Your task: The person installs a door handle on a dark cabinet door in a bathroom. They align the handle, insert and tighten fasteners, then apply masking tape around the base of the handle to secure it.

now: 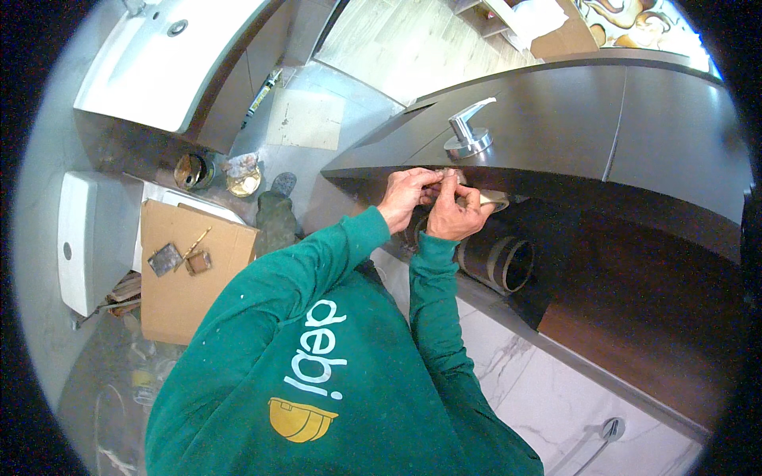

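My left hand [406,198] and my right hand [460,211] meet at the edge of a dark panel [548,119], just below a chrome single-lever tap [468,141]. The fingertips of both are pinched together, around something small and pale that I cannot make out. Beside the right hand's fingers shows a cream-coloured curved piece [497,200], partly hidden by them; whether the hand holds it is unclear. Below the hands, under the panel, lies a dark cylinder [508,266] with a pale band and an open end.
A white washbasin [171,55] stands at the far left. Cardboard [178,301] carries a brush [194,244] and small dark blocks. Two open tins [190,170] and a sealant tube [262,97] are on the floor. A shower head [612,429] shows at lower right.
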The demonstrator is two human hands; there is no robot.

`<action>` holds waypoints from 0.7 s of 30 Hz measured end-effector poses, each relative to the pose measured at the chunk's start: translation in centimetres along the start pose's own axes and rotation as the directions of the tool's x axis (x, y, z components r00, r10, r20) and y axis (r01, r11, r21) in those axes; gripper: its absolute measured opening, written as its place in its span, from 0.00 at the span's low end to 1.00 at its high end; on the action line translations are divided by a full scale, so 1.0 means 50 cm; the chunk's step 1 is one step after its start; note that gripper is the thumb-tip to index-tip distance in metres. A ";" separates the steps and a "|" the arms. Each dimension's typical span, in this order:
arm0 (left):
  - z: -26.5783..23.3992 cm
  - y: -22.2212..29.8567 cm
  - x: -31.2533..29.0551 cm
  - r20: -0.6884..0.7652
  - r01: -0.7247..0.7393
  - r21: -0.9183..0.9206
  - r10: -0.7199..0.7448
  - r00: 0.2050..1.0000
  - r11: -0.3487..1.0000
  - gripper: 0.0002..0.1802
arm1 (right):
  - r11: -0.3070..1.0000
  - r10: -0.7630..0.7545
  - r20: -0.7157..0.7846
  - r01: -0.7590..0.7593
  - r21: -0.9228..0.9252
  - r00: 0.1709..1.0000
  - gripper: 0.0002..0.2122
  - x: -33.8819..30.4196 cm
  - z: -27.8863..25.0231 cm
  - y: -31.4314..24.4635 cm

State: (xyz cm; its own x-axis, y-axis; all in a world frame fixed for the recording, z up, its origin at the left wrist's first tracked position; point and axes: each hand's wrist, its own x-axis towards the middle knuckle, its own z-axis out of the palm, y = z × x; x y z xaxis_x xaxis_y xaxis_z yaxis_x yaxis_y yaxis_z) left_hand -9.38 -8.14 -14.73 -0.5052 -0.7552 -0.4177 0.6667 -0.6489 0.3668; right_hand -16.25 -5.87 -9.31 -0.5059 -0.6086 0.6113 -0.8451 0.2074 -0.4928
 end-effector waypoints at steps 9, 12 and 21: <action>-0.001 -0.012 -0.001 0.015 -0.013 -0.014 0.014 1.000 1.000 0.09 | 0.996 -0.043 0.094 0.035 0.083 0.995 0.10 0.002 -0.026 0.012; 0.007 -0.014 -0.007 0.002 -0.034 -0.048 0.035 0.999 0.998 0.09 | 0.991 -0.036 0.098 0.023 0.130 0.995 0.10 0.000 -0.021 0.016; 0.015 -0.014 -0.014 0.011 -0.049 -0.116 0.050 0.999 0.992 0.11 | 0.992 -0.082 0.069 0.075 0.097 0.994 0.11 -0.004 -0.022 0.020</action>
State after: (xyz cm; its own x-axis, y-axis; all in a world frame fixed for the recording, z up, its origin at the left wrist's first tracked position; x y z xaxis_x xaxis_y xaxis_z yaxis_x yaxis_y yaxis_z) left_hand -9.92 -7.21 -14.06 -0.4771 -0.7878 -0.3895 0.7493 -0.5962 0.2881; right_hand -17.19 -4.70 -9.26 -0.4214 -0.6749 0.6057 -0.8599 0.0853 -0.5032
